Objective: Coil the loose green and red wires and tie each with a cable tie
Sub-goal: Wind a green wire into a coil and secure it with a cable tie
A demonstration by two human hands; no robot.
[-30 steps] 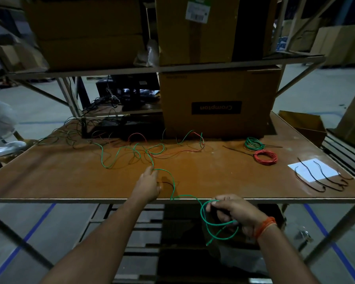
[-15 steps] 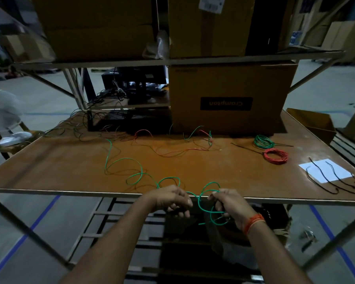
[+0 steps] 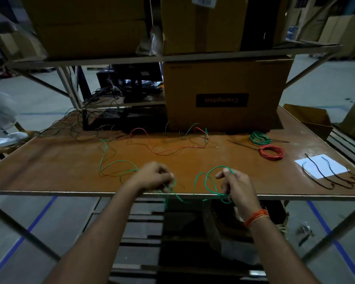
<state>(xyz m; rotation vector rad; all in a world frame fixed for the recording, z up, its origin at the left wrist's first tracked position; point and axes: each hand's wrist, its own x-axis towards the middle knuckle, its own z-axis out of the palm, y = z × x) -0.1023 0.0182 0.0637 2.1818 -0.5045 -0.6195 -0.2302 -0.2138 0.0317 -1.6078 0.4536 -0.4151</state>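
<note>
- Both hands at the near edge of the bench (image 3: 49, 160), working the loose green wire (image 3: 119, 161).
- Right hand (image 3: 237, 187) pinches the started loops; a couple of turns stand up from its thumb and forefinger, and the gathered strands are clamped lower in the fist.
- Left hand (image 3: 155, 177) is closed around the feed side of the same wire, which hangs slack between the two hands just off the bench edge. Grip detail is dim; can't tell if it's a pinch or a full fist.
- Change: a second ago the left hand was reaching out onto the bench to grab wire; half a second ago it had drawn back next to the right. Now the hands are apart again, so a fresh length has been pulled in.
- Less green wire snakes across the bench than before; the tail now runs left of the left hand in a few open bends.
- My read: mid-coil, one more wrap about to go on. A fair amount of tail is left.
- Loose red wire (image 3: 172, 151) lies untouched further back, in front of the cardboard box (image 3: 223, 95).
- Finished green coil (image 3: 258, 138) and red coil (image 3: 272, 152) sit at right, well clear.
- Black cable ties (image 3: 324, 171) lie on the white paper (image 3: 316, 166) far right; none in hand yet.
</note>
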